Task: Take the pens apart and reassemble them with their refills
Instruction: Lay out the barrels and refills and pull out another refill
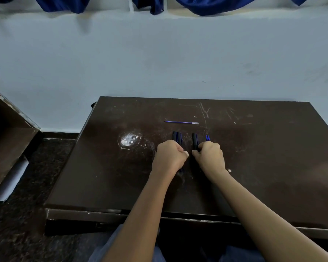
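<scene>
Dark pens with blue trim lie in a row on the dark brown table (pixel 254 167). A pair of them (pixel 176 136) sticks out from under my left hand (pixel 169 156), whose fingers are curled with the thumb pointing right. My right hand (pixel 208 156) is closed on one black pen (pixel 195 140), pinching it near its middle. Just right of that hand, two blue tips (pixel 208 138) poke out past the knuckles. A loose blue refill (pixel 181 122) with a silver tip lies crosswise on the table, farther back, apart from both hands.
A pale worn patch (pixel 129 139) marks the tabletop left of the pens. The table's back edge meets a light blue wall (pixel 159 53). A wooden piece of furniture (pixel 6 133) stands at the left, over a dark speckled floor (pixel 27 224).
</scene>
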`<state>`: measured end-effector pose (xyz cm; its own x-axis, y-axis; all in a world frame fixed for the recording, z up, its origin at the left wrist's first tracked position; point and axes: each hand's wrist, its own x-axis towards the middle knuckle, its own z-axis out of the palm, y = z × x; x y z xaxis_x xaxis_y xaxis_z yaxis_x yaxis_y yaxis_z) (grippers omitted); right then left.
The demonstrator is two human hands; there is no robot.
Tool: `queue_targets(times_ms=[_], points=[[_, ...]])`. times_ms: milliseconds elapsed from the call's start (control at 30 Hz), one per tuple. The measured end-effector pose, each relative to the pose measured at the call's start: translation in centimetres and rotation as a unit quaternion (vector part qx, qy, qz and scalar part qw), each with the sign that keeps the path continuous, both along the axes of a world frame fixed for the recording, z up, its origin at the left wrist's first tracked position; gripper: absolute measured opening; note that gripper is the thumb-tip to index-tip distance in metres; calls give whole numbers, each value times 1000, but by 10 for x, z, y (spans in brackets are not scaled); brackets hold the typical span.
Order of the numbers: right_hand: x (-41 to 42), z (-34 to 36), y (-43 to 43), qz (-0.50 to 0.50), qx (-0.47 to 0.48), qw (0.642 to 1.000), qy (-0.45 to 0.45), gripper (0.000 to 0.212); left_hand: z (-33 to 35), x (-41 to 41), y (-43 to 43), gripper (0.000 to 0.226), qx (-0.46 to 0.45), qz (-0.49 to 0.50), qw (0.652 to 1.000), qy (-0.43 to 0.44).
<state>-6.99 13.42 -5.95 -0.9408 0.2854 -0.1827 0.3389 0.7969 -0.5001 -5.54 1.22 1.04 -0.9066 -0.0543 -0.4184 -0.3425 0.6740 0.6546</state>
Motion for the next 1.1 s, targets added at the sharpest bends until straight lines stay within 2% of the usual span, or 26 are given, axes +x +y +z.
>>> queue_targets(times_ms=[367,533,633,800,1100], points=[[-1,0,-1,11,-9,1000,7,30,-4,-2,-2,17,-4,7,1000,-1],[-2,5,-4,26,22,999,34,29,-6,-2,-4,6,-10,22,1000,11],[-1,4,-13,64,-14,997,49,31,-7,-4,-5,9,-13,25,999,16],[1,-2,-21,105,-47,993,-3,32,-9,-5,-6,12,-15,23,1000,16],[-2,-5,-27,98,-20,990,-101,27,-6,-5,-7,9,-14,34,999,20]])
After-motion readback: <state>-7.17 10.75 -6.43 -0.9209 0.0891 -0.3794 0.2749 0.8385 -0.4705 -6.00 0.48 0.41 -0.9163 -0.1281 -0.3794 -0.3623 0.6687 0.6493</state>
